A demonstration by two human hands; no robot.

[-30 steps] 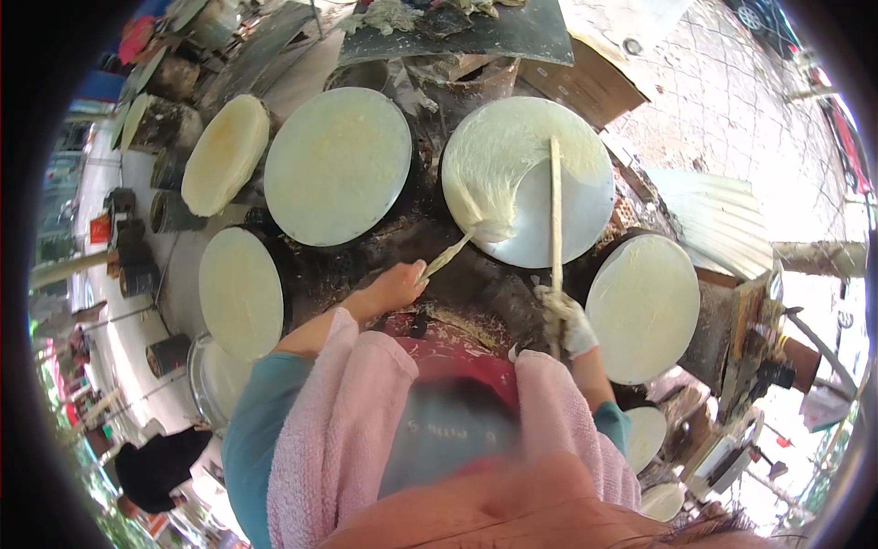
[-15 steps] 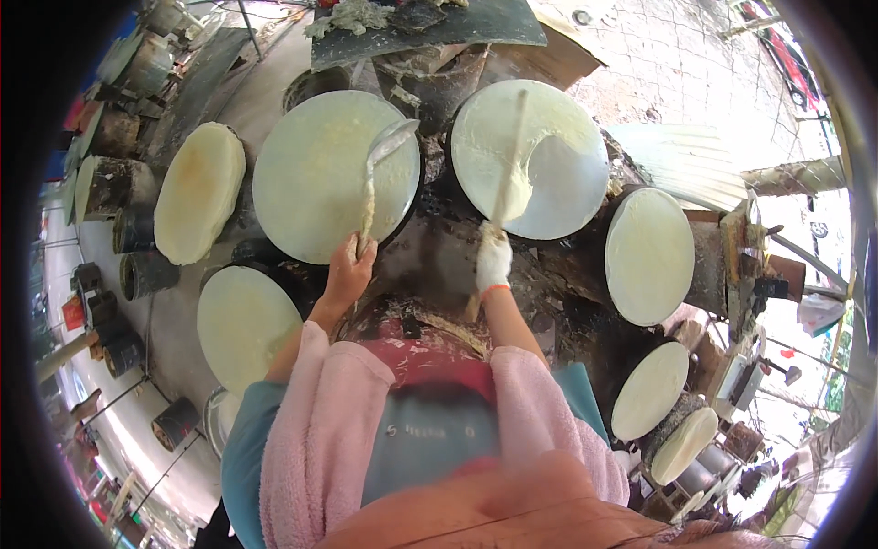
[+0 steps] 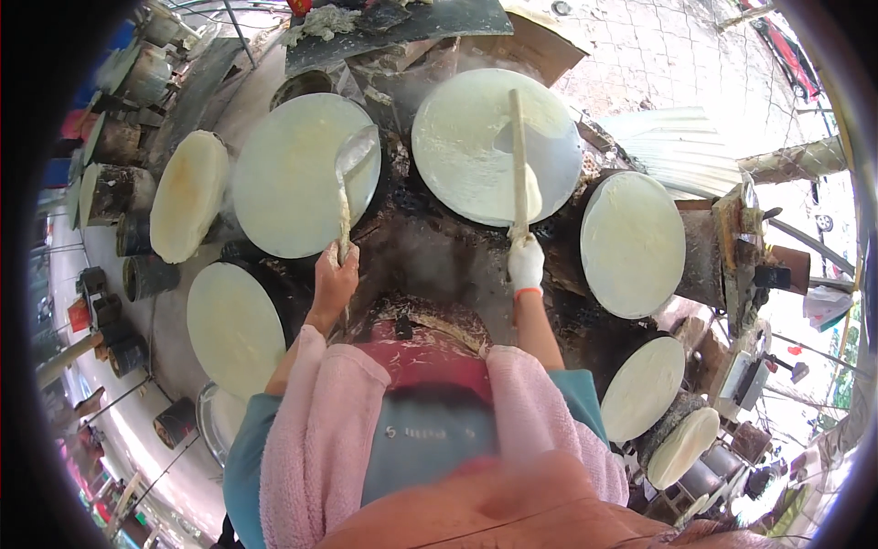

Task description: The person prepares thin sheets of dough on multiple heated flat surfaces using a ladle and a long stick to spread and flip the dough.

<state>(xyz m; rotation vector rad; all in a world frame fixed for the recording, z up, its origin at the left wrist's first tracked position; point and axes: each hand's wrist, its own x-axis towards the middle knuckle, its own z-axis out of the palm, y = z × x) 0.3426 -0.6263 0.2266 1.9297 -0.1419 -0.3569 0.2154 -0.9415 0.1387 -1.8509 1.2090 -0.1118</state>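
My bare left hand (image 3: 337, 282) grips the batter-caked handle of a ladle (image 3: 355, 149), whose bowl hangs over the left of the two front griddles (image 3: 288, 178). A pale sheet of batter covers that round griddle. In a white glove with an orange cuff, my right hand (image 3: 525, 263) is wrapped round a wooden spreading stick (image 3: 519, 165). The stick lies across the right front griddle (image 3: 448, 137). Wet batter (image 3: 532, 194) gathers beside the stick, and a bare grey patch of griddle shows to its right.
More batter-covered griddles stand round me: a griddle at near left (image 3: 235, 325), one at right (image 3: 633, 245) and one at near right (image 3: 643, 389). A pale round sheet (image 3: 189, 195) sits at far left. A dark board (image 3: 393, 37) with lumpy dough lies beyond the griddles. Steam hangs between them.
My right hand has swept the stick rightward over the griddle, and batter now covers more of its left side. The ladle stays over the left griddle. The whole view has shifted slightly.
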